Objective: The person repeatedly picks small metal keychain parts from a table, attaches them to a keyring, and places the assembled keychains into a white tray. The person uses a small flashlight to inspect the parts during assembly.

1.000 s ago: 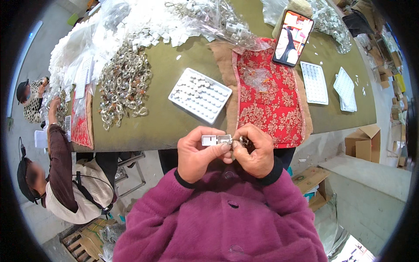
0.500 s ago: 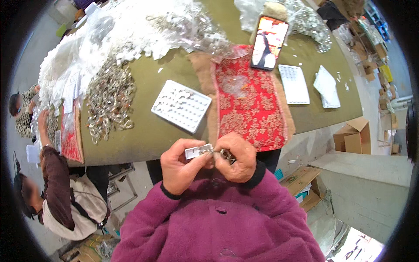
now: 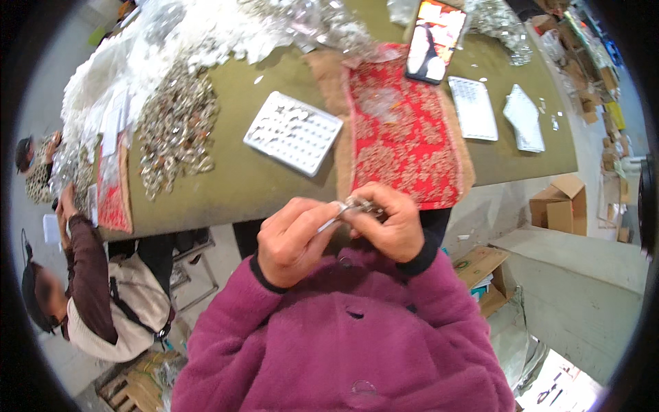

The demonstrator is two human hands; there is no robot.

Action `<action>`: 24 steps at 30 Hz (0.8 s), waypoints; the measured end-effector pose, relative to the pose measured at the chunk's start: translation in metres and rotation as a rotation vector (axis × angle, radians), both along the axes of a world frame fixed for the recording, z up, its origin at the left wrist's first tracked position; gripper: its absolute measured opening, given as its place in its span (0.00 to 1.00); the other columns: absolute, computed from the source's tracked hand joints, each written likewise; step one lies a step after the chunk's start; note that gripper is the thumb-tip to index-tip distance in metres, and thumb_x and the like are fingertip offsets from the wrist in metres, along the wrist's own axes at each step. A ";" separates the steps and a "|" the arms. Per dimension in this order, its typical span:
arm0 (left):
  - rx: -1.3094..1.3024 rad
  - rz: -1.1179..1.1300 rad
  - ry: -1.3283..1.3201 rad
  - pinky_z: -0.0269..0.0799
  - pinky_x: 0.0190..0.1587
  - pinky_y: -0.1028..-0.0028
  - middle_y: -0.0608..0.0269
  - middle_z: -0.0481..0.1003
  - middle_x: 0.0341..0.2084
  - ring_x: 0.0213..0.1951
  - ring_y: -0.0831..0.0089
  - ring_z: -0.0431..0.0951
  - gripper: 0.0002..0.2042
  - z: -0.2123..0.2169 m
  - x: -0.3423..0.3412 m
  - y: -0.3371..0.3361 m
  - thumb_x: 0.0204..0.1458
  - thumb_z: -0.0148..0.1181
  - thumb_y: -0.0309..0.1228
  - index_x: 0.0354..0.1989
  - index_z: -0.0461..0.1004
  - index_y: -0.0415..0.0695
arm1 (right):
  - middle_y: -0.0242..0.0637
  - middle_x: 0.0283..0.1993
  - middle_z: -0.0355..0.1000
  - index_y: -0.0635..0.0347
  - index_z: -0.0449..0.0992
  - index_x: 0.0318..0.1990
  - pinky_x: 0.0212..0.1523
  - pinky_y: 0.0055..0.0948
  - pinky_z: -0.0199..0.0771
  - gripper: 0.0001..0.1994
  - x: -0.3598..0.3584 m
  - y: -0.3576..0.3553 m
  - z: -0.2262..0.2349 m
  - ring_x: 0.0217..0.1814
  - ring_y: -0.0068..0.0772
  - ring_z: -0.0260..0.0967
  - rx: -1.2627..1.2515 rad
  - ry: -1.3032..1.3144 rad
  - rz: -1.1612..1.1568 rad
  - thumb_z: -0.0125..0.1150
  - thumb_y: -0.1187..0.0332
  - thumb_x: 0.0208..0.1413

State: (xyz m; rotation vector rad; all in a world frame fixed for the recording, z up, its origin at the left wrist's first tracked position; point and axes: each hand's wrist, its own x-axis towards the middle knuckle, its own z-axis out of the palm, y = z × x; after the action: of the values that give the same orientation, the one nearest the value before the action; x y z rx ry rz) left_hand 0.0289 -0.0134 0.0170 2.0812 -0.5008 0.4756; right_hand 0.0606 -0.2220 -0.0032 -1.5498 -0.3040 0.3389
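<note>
Both hands meet near the body: the left hand point(image 3: 292, 237) pinches a small white card point(image 3: 329, 221), the right hand point(image 3: 388, 223) pinches a tiny metal trinket point(image 3: 360, 204) against it, near the red cloth point(image 3: 401, 130) on the surface point(image 3: 233, 178).

The left hand point(image 3: 292, 240) and right hand point(image 3: 388, 223) are held together before the near edge of the desk point(image 3: 240, 182), a small metal piece point(image 3: 353, 204) being pinched between their fingertips; behind them a patterned cloth point(image 3: 401, 130) is draped over the desk edge; a compartment tray point(image 3: 293, 132) lies just left of the cloth; a heap of metal pieces point(image 3: 175, 130) is spread farther left; a phone point(image 3: 434, 40) is propped at the cloth's far end; a second tray point(image 3: 473, 106) lies right of the cloth; cardboard boxes point(image 3: 559, 204) stand on the floor at the right; another person point(image 3: 89, 302) is seated at the left end.
</note>
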 end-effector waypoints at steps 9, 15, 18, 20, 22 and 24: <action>-1.009 -0.099 0.717 0.85 0.35 0.70 0.54 0.82 0.37 0.32 0.67 0.85 0.14 -0.018 -0.019 0.000 0.57 0.68 0.16 0.51 0.77 0.33 | 0.27 0.30 0.74 0.63 0.77 0.46 0.29 0.21 0.73 0.07 -0.005 0.005 0.004 0.26 0.16 0.70 0.379 0.500 0.136 0.65 0.68 0.71; -1.198 -0.083 0.907 0.85 0.31 0.71 0.55 0.83 0.36 0.30 0.69 0.84 0.13 -0.023 -0.018 0.007 0.58 0.68 0.17 0.51 0.77 0.34 | 0.26 0.31 0.72 0.62 0.75 0.45 0.28 0.19 0.70 0.07 -0.014 0.016 0.006 0.26 0.14 0.67 0.164 0.327 0.064 0.64 0.68 0.70; -1.252 -0.120 0.918 0.86 0.31 0.70 0.53 0.83 0.38 0.32 0.68 0.85 0.12 -0.020 -0.016 0.016 0.61 0.66 0.19 0.52 0.77 0.35 | 0.27 0.35 0.74 0.64 0.76 0.49 0.31 0.20 0.71 0.10 -0.010 0.023 0.015 0.30 0.15 0.70 0.120 0.349 0.071 0.67 0.68 0.68; -1.299 -0.115 0.906 0.89 0.35 0.68 0.53 0.83 0.40 0.36 0.67 0.86 0.11 -0.017 -0.014 0.027 0.63 0.63 0.19 0.53 0.76 0.35 | 0.30 0.38 0.75 0.64 0.77 0.51 0.33 0.22 0.74 0.12 0.001 0.036 0.019 0.33 0.18 0.72 0.086 0.128 -0.016 0.70 0.70 0.65; -1.306 -0.069 0.852 0.89 0.36 0.67 0.49 0.82 0.45 0.39 0.64 0.87 0.11 -0.015 -0.009 0.044 0.63 0.62 0.20 0.52 0.76 0.34 | 0.37 0.42 0.76 0.64 0.78 0.54 0.38 0.27 0.77 0.19 0.020 0.041 0.027 0.39 0.26 0.75 -0.148 -0.189 -0.044 0.76 0.73 0.56; -1.306 -0.011 0.835 0.89 0.38 0.66 0.48 0.82 0.46 0.40 0.63 0.87 0.11 -0.013 -0.006 0.059 0.62 0.62 0.18 0.52 0.76 0.34 | 0.42 0.41 0.77 0.61 0.80 0.48 0.41 0.36 0.77 0.14 0.046 0.053 0.028 0.41 0.42 0.77 -0.384 -0.614 -0.068 0.73 0.74 0.54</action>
State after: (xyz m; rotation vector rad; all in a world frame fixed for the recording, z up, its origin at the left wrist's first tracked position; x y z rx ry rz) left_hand 0.0229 0.0452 0.0041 0.8387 0.2825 -0.1301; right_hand 0.1068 -0.1694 0.0252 -2.0199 -0.6907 -0.1560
